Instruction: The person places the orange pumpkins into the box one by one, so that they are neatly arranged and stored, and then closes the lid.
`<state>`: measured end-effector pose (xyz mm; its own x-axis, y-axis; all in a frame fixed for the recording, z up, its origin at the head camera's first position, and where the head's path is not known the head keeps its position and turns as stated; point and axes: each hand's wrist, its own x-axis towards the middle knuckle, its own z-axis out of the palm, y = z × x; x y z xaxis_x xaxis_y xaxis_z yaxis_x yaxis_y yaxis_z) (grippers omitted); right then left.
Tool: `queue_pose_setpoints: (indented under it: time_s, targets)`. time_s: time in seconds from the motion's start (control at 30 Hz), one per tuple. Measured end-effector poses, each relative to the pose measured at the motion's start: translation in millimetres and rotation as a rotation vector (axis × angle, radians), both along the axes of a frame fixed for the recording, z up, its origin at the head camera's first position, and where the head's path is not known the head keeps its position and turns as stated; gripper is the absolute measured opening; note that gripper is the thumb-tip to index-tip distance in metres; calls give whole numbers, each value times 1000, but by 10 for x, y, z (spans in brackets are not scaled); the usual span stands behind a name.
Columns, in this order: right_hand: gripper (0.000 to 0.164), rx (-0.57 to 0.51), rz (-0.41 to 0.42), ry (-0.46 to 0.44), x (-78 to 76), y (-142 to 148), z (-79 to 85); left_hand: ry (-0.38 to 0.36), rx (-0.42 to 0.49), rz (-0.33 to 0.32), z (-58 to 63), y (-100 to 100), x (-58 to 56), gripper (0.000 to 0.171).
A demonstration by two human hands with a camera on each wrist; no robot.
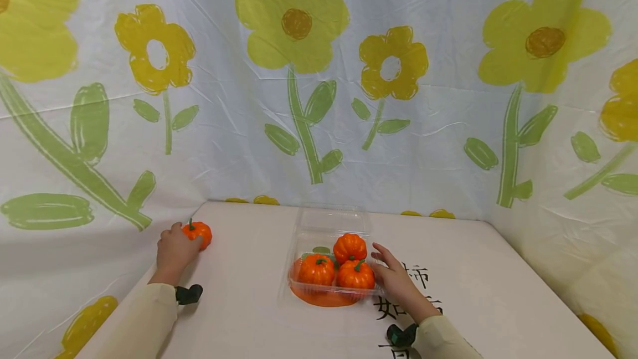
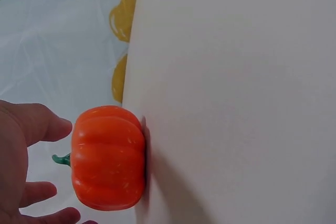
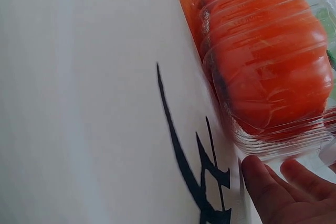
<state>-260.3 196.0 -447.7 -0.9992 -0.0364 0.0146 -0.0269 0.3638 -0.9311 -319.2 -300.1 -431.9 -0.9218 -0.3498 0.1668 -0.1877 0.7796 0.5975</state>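
Note:
A small orange toy pumpkin (image 2: pixel 108 158) with a green stem stands on the table at the far left. My left hand (image 1: pixel 175 251) is around its near side, thumb and fingers spread; in the left wrist view they do not close on it. Three more orange pumpkins (image 1: pixel 356 275) sit in a clear plastic clamshell box (image 1: pixel 294 248) whose lid is raised at the back. My right hand (image 1: pixel 396 281) is at the box's right side, fingers extended. In the right wrist view its fingertips (image 3: pixel 254 165) are at the ribbed box wall, touching or nearly so.
The pale table (image 1: pixel 239 292) bears a printed orange shape (image 1: pixel 324 297) under the box and black printed characters (image 1: pixel 417 276) near the right hand. A white curtain (image 1: pixel 224 126) with yellow flowers encloses the back and sides.

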Motion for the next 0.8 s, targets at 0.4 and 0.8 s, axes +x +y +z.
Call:
queue_pose_setpoints:
  time_s: [0.4, 0.8]
  targets:
    - [55, 9, 9, 1, -17, 15, -35, -65, 70, -27, -16, -7, -55, 74]
    - [55, 41, 2, -1, -17, 18, -7, -99, 106, -41, -80, -55, -69, 74]
